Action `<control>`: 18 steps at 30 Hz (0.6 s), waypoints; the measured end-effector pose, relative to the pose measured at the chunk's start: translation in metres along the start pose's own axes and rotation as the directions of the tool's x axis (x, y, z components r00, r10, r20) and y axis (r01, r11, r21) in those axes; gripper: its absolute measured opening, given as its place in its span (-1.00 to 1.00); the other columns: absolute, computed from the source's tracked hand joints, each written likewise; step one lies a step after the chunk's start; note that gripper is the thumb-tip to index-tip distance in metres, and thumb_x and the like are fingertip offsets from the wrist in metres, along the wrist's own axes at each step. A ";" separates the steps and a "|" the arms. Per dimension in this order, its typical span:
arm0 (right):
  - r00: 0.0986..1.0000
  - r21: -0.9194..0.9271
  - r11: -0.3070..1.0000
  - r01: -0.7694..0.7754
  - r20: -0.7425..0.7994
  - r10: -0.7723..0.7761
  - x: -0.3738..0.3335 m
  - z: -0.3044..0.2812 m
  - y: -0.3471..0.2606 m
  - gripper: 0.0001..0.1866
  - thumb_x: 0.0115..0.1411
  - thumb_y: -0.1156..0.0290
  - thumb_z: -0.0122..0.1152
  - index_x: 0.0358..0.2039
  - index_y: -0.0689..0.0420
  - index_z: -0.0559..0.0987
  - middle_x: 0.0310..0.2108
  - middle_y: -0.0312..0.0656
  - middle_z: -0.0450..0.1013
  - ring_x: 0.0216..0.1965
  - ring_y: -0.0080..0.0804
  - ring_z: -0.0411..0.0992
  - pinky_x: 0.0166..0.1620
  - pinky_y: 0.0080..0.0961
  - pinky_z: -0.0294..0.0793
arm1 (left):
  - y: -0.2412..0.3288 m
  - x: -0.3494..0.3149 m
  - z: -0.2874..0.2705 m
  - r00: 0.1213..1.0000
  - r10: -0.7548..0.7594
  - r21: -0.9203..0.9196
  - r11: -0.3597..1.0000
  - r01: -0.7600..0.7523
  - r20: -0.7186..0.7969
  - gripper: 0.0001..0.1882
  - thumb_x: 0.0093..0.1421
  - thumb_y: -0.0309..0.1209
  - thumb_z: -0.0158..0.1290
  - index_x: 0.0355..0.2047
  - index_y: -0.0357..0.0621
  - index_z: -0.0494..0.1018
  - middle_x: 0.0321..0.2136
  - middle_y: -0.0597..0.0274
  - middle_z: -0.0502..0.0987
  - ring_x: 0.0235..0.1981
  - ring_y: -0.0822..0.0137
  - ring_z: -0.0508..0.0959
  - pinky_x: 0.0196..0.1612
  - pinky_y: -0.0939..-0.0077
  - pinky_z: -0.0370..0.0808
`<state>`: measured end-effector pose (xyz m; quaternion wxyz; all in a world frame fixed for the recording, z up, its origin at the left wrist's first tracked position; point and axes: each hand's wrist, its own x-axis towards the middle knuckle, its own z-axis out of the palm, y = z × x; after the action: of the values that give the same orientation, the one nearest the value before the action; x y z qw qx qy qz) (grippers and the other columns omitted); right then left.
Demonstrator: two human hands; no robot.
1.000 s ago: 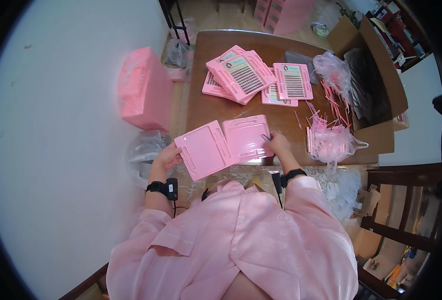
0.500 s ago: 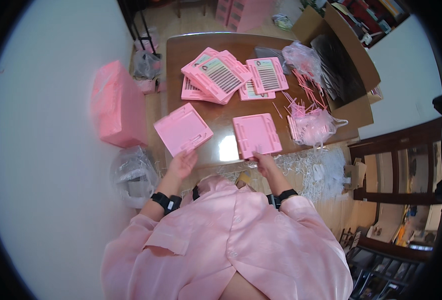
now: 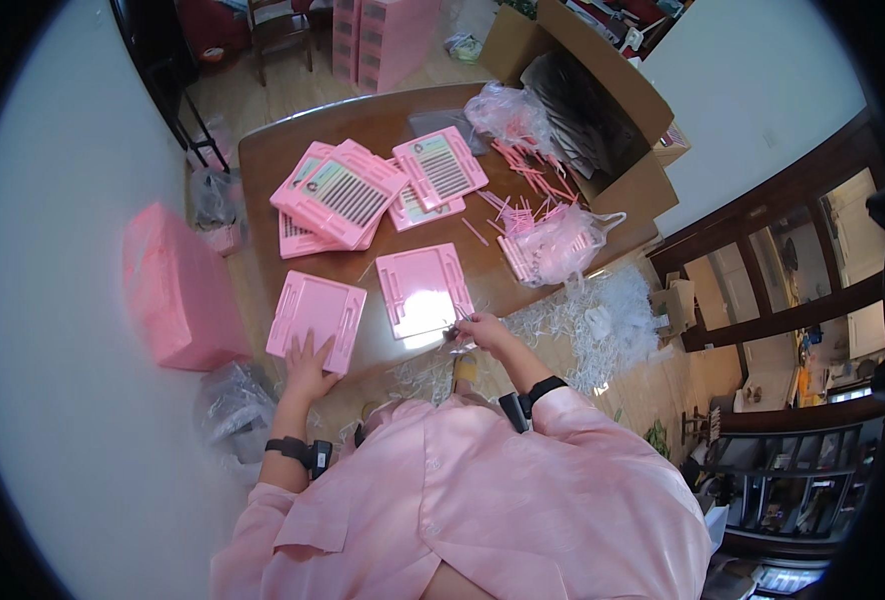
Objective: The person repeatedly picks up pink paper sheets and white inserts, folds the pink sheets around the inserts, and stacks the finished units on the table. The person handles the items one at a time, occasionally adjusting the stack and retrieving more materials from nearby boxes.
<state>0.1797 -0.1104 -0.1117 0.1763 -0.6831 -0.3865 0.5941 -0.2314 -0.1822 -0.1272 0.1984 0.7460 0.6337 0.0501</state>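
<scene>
On the near left part of the table lies a pink plastic tray (image 3: 315,308), flat and without a lash card. My left hand (image 3: 310,368) rests on its near edge, fingers spread across the surface. Beside it on the right is a second pink tray (image 3: 418,275), with slots along its sides and bright glare on its lower half. At that tray's near right corner, my right hand (image 3: 484,331) pinches something small and dark, too little to make out. Behind them is a pile of pink trays (image 3: 348,195) holding cards of dark lash clusters, with another such tray (image 3: 441,168) to its right.
Pink sticks (image 3: 533,170) are scattered at the table's right, near a clear plastic bag (image 3: 558,245). An open cardboard box (image 3: 643,185) stands behind. A wrapped pink block (image 3: 178,290) is left of the table. White paper shreds (image 3: 603,330) cover the floor at right.
My view has swung to the right. My left hand has come onto the left tray, which now lies straighter. My right hand has left the other tray's near edge and pinches a small dark thing.
</scene>
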 end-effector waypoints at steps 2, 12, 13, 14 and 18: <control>0.996 -0.022 0.996 0.090 0.015 -0.089 0.011 -0.020 -0.009 -0.62 0.18 0.18 0.31 -0.23 0.29 0.63 -0.43 -0.13 0.59 -0.38 -0.40 0.54 -0.28 -0.44 0.48 | 0.013 0.004 0.014 0.995 -0.099 0.016 0.995 0.099 0.025 -0.12 0.03 -0.03 0.30 0.38 0.37 0.24 0.46 -0.08 -0.05 0.41 -0.41 -0.07 0.38 -0.29 -0.03; 0.789 0.140 0.808 0.573 -0.361 -0.497 0.103 -0.247 -0.143 -0.77 0.25 0.20 0.29 -0.36 0.11 0.62 -0.49 -0.34 0.52 -0.59 -0.63 0.32 -0.54 -0.60 0.23 | 0.107 0.056 0.042 0.888 -0.448 -0.116 0.892 0.436 -0.101 -0.22 0.14 -0.02 0.19 0.33 -0.01 0.31 0.35 -0.27 0.17 0.33 -0.41 0.14 0.35 -0.17 0.14; 0.833 0.274 0.826 0.492 -0.425 -0.355 0.124 -0.281 -0.157 -0.78 0.26 0.20 0.28 -0.38 0.09 0.61 -0.51 -0.34 0.51 -0.66 -0.62 0.24 -0.60 -0.58 0.16 | 0.112 0.061 0.040 0.879 -0.456 -0.154 0.887 0.436 -0.139 -0.24 0.14 -0.05 0.19 0.32 -0.06 0.31 0.33 -0.27 0.20 0.32 -0.37 0.17 0.35 -0.14 0.15; 0.850 0.412 0.772 0.485 -0.427 -0.307 0.149 -0.315 -0.169 -0.79 0.27 0.21 0.27 -0.41 0.07 0.59 -0.53 -0.35 0.51 -0.73 -0.61 0.17 -0.66 -0.56 0.09 | 0.115 0.063 0.036 0.864 -0.475 -0.179 0.876 0.447 -0.165 -0.25 0.15 -0.08 0.18 0.30 -0.11 0.31 0.31 -0.28 0.23 0.31 -0.33 0.20 0.35 -0.10 0.16; 0.835 0.728 0.572 0.377 -0.534 0.129 0.278 -0.416 -0.175 -0.83 0.31 0.28 0.19 -0.35 0.07 0.58 -0.48 -0.24 0.54 -0.72 -0.52 0.23 -0.64 -0.56 0.20 | 0.142 0.060 0.030 0.777 -0.553 -0.260 0.832 0.491 -0.300 -0.31 0.15 -0.21 0.19 0.27 -0.19 0.33 0.24 -0.25 0.33 0.28 -0.21 0.28 0.34 -0.03 0.17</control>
<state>0.5175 0.2972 -0.0803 0.6113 -0.6309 -0.0556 0.4744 -0.0783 -0.1483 -0.1144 0.1456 0.4986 0.8348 0.1827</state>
